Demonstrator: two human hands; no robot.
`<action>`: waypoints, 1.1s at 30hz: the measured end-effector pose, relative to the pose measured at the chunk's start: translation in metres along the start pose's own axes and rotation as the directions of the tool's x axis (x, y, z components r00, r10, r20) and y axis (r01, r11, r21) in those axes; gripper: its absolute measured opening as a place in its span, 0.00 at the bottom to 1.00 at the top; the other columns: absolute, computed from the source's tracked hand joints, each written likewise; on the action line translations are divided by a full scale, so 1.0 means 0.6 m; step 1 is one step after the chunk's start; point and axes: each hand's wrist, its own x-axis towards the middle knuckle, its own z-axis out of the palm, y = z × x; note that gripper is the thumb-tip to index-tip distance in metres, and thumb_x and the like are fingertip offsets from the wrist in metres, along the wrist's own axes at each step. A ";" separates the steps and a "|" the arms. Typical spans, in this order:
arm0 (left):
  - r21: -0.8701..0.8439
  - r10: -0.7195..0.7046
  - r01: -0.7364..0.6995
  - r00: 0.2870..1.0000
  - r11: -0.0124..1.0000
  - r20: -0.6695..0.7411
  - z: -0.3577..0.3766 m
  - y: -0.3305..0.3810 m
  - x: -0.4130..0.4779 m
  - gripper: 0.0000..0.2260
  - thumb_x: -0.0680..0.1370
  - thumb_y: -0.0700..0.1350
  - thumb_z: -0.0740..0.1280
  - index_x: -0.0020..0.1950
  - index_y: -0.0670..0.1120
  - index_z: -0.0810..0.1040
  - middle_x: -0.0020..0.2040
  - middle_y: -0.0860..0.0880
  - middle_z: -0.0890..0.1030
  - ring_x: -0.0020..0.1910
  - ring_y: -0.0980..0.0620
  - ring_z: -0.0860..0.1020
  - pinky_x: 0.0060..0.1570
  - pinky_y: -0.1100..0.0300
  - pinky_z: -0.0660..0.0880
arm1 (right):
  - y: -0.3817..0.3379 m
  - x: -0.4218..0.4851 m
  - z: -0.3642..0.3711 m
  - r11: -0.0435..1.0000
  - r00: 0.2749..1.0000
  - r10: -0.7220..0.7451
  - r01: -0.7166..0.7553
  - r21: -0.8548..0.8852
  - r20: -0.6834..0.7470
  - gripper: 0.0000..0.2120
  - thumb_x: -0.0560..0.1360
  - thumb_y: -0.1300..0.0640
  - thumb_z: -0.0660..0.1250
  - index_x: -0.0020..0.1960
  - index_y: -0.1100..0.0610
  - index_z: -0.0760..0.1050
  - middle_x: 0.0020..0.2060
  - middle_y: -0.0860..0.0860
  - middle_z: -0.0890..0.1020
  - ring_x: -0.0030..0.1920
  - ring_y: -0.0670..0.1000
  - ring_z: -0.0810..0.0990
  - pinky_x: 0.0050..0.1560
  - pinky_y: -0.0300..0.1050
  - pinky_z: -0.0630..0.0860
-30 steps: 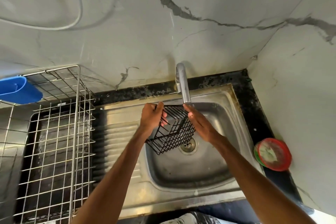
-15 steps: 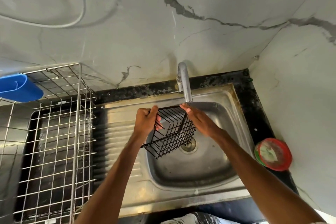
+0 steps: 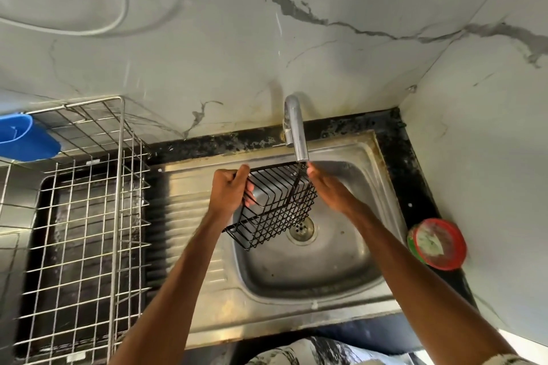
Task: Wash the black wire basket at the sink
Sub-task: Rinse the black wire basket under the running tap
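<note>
Black wire basket (image 3: 274,206) above sink (image 3: 326,272), far rim just under tap (image 3: 297,133)

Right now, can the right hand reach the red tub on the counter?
Probably yes: the left hand grips the wire basket, the right hand only touches it, and nothing stands between that hand and the red tub.

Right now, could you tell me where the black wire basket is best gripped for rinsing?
I'd grip the black wire basket by its left rim wire, coming from the left with fingers curled over it, as the left hand does. It hangs tilted under the tap, so that end keeps the mesh clear for water.
</note>
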 end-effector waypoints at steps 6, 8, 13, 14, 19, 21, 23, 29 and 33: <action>-0.063 -0.019 0.018 1.000 0.998 -0.017 -0.025 -0.006 -0.003 0.22 0.85 0.43 0.65 0.32 0.38 0.76 0.23 0.49 0.76 0.17 0.53 0.72 0.18 0.62 0.70 | 0.003 0.004 0.018 0.993 0.990 -0.116 0.118 0.021 -0.077 0.32 0.83 0.36 0.48 0.81 0.52 0.60 0.77 0.56 0.66 0.78 0.55 0.64 0.77 0.58 0.64; -0.057 -0.009 0.010 1.000 0.998 0.006 -0.027 -0.006 -0.005 0.22 0.85 0.43 0.65 0.32 0.38 0.76 0.23 0.49 0.76 0.18 0.53 0.73 0.18 0.62 0.71 | 0.013 0.004 0.011 0.972 0.987 -0.124 0.141 0.186 -0.100 0.24 0.86 0.46 0.53 0.80 0.53 0.62 0.76 0.54 0.69 0.76 0.53 0.67 0.76 0.54 0.66; -0.052 0.052 -0.050 0.998 0.997 0.045 -0.012 -0.016 -0.013 0.22 0.85 0.43 0.65 0.31 0.38 0.77 0.24 0.46 0.76 0.18 0.52 0.74 0.18 0.62 0.71 | 0.035 0.021 -0.003 0.914 0.994 -0.044 0.079 0.399 -0.096 0.23 0.86 0.50 0.55 0.80 0.51 0.62 0.75 0.50 0.71 0.72 0.48 0.70 0.59 0.41 0.74; -0.064 0.054 -0.052 0.998 0.997 0.038 -0.013 -0.018 -0.014 0.22 0.85 0.43 0.65 0.31 0.38 0.76 0.24 0.46 0.76 0.18 0.52 0.74 0.18 0.62 0.71 | 0.033 0.021 0.000 0.892 0.995 -0.028 0.071 0.447 -0.100 0.22 0.86 0.50 0.54 0.79 0.51 0.63 0.76 0.49 0.70 0.72 0.47 0.69 0.59 0.41 0.73; -0.047 0.009 -0.007 0.999 0.999 0.048 -0.009 -0.015 -0.010 0.22 0.85 0.45 0.65 0.32 0.39 0.76 0.25 0.46 0.75 0.19 0.51 0.73 0.20 0.62 0.71 | 0.021 0.021 0.010 0.947 0.995 0.070 -0.042 0.320 -0.076 0.22 0.85 0.43 0.54 0.72 0.52 0.73 0.67 0.54 0.78 0.70 0.56 0.75 0.70 0.54 0.72; -0.016 -0.008 0.009 0.998 1.000 0.065 0.002 -0.012 -0.001 0.23 0.85 0.45 0.65 0.31 0.40 0.76 0.25 0.46 0.75 0.19 0.51 0.72 0.20 0.62 0.71 | 0.015 -0.001 0.007 0.987 0.988 -0.004 0.028 0.155 -0.154 0.22 0.84 0.43 0.57 0.71 0.55 0.73 0.66 0.55 0.78 0.70 0.56 0.75 0.68 0.48 0.71; 0.018 -0.017 0.015 0.995 1.000 0.101 0.015 -0.008 0.010 0.23 0.85 0.44 0.64 0.30 0.40 0.76 0.24 0.47 0.75 0.18 0.51 0.73 0.19 0.62 0.71 | 0.009 -0.039 -0.003 0.985 0.969 -0.123 0.145 0.092 -0.216 0.25 0.83 0.44 0.62 0.76 0.54 0.69 0.73 0.50 0.71 0.74 0.48 0.68 0.68 0.40 0.64; 0.158 0.005 -0.063 0.941 0.985 0.338 0.070 0.000 0.038 0.19 0.85 0.43 0.65 0.34 0.39 0.78 0.25 0.48 0.77 0.19 0.52 0.74 0.19 0.61 0.74 | -0.002 -0.055 -0.035 0.980 0.981 -0.193 0.194 0.049 -0.023 0.29 0.81 0.44 0.66 0.79 0.48 0.63 0.77 0.45 0.65 0.75 0.43 0.61 0.71 0.44 0.61; 0.141 -0.013 -0.039 0.938 0.989 0.346 0.076 -0.006 0.040 0.19 0.84 0.42 0.66 0.33 0.40 0.78 0.24 0.48 0.76 0.17 0.53 0.72 0.18 0.61 0.72 | 0.000 -0.019 -0.040 0.983 0.977 -0.181 0.178 0.040 0.113 0.21 0.79 0.41 0.66 0.69 0.48 0.76 0.68 0.49 0.79 0.69 0.49 0.75 0.66 0.48 0.70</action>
